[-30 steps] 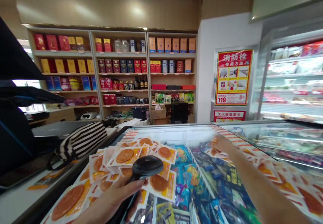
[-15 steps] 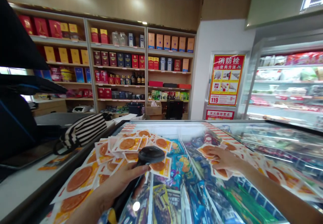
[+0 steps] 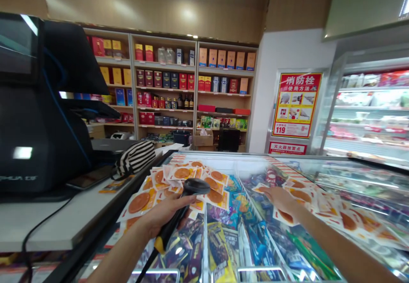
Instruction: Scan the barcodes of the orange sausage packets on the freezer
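At far left a black register terminal (image 3: 38, 117) stands on the counter. Lower centre, the left hand (image 3: 162, 215) grasps a black barcode scanner (image 3: 188, 193) over orange-disc packets (image 3: 179, 181) on the freezer lid (image 3: 255, 164). Right of centre, the right hand (image 3: 281, 198) lies flat, fingers spread, on another packet (image 3: 284, 215).

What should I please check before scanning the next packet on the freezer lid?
1. Scanner held in left hand: ok.
2. Right hand on a packet: ok, it rests on one in the right pile.
3. Packet lifted clear of the freezer lid: not ok, it lies flat.
4. Scanner aimed at that packet: not ok, its head points toward the left pile.
5. Barcode facing up: cannot tell.
6. Scanner cable free: ok, it hangs below the hand.
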Demonstrator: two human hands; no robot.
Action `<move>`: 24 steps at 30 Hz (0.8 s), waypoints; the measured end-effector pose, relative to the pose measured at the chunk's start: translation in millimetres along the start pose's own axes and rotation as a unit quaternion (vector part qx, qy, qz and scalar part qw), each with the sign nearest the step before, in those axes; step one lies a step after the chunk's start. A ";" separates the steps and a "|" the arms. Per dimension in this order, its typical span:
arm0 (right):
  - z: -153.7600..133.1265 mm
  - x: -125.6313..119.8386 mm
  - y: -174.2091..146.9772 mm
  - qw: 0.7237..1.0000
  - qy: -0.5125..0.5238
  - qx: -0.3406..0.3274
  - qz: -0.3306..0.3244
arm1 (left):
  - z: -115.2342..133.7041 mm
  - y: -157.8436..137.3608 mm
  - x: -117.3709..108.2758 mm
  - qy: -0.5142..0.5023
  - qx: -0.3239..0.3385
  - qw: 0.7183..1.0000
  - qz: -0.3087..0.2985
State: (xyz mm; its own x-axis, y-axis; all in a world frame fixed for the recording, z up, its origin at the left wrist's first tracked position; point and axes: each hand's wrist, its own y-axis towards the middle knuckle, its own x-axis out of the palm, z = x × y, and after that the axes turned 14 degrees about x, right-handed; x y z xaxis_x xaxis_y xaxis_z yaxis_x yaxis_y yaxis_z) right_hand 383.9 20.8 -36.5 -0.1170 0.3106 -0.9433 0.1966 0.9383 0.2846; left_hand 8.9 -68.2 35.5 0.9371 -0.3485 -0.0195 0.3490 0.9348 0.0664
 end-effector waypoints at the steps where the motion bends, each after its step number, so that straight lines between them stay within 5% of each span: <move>1: 1.2 -2.3 0.6 1.000 0.015 -0.001 0.012 | 0.1 -1.8 -1.9 0.001 0.002 1.000 -0.001; 5: -0.1 -14.3 2.1 0.973 0.181 0.100 0.106 | -1.4 -6.1 -6.2 -0.010 0.017 1.000 -0.007; 11: -37.1 -8.1 -8.5 0.829 0.541 0.142 0.012 | -0.9 -14.5 -2.8 -0.031 0.035 0.997 -0.055; 15: -64.5 -3.6 -19.2 0.777 0.614 0.135 -0.015 | 3.9 -21.3 0.6 -0.029 0.030 0.996 -0.075; 24: -80.1 0.5 -23.6 0.732 0.665 0.149 -0.015 | 5.4 -20.0 11.5 -0.020 0.034 0.995 -0.086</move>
State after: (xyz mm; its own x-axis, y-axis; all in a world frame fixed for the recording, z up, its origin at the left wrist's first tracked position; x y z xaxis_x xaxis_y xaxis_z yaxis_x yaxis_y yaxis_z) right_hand 301.3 11.1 -30.0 -0.9303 0.3507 0.1077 0.3557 0.9341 0.0307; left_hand 12.7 -91.3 39.3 0.8620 -0.5069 0.0031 0.5020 0.8544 0.1338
